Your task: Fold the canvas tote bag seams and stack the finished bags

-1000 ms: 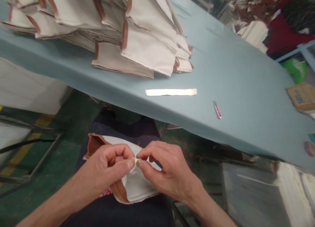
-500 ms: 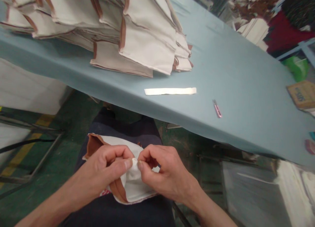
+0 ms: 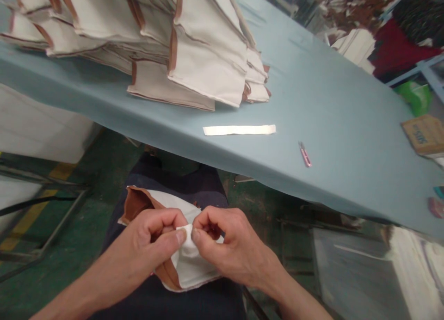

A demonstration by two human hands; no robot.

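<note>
Across my lap lies a white fabric pouch (image 3: 197, 269) with a brown band along its mouth, which gapes toward the left. My left hand (image 3: 156, 241) pinches a fold of the white cloth between thumb and forefinger. Right beside it, my right hand (image 3: 222, 241) pinches the same fold, its thumb against the fingertips. The two sets of fingertips almost meet over the raised bit of cloth. Whether a thread or other small thing is between them is too small to tell.
Beyond my knees stands a table with a blue-green cover (image 3: 329, 112). On it are a heap of white pouches with brown edging (image 3: 208, 61), a white strip (image 3: 239, 130), pink thread snips (image 3: 305, 154) and a cardboard box (image 3: 425, 135). A metal frame (image 3: 65, 223) stands at left.
Both hands have shifted very slightly left, still pinching the cloth. A bit more white cloth shows at my left fingertips, and the brown mouth gapes a little wider.
</note>
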